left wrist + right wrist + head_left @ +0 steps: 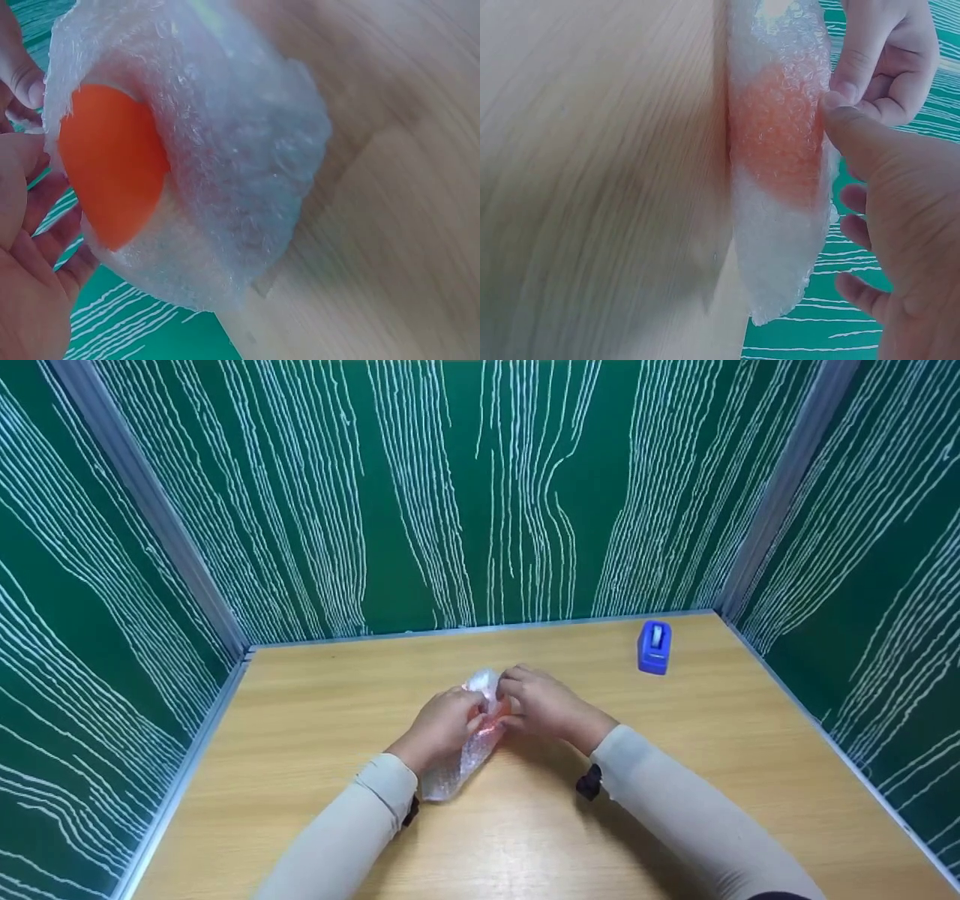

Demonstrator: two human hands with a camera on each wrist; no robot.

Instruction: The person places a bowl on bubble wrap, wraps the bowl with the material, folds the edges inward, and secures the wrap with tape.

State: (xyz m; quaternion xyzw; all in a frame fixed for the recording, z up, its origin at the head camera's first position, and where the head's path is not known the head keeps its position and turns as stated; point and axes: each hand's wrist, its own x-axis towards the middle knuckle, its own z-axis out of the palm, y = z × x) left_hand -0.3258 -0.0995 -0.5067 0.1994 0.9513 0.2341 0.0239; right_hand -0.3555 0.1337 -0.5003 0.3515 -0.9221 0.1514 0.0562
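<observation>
A sheet of bubble wrap (pixel 457 769) is folded around an orange object (pixel 112 165) over the table. The object's bare orange surface shows through the wrap's open end in the left wrist view. In the right wrist view it is only a blurred orange patch behind the bubbles, so its kind is hidden. My left hand (pixel 442 724) pinches the wrap along its upper edge. Opposite it, my right hand (pixel 547 701) grips the same edge, with its thumb (pixel 855 135) against the wrap and the fingers behind. The fingertips of both hands are close together.
A blue tape dispenser (pixel 655 649) stands at the table's back right. The wooden table (pixel 315 712) is bordered by green panels (pixel 405 555) with white wavy lines, joined by grey metal posts (pixel 780 495) at the corners.
</observation>
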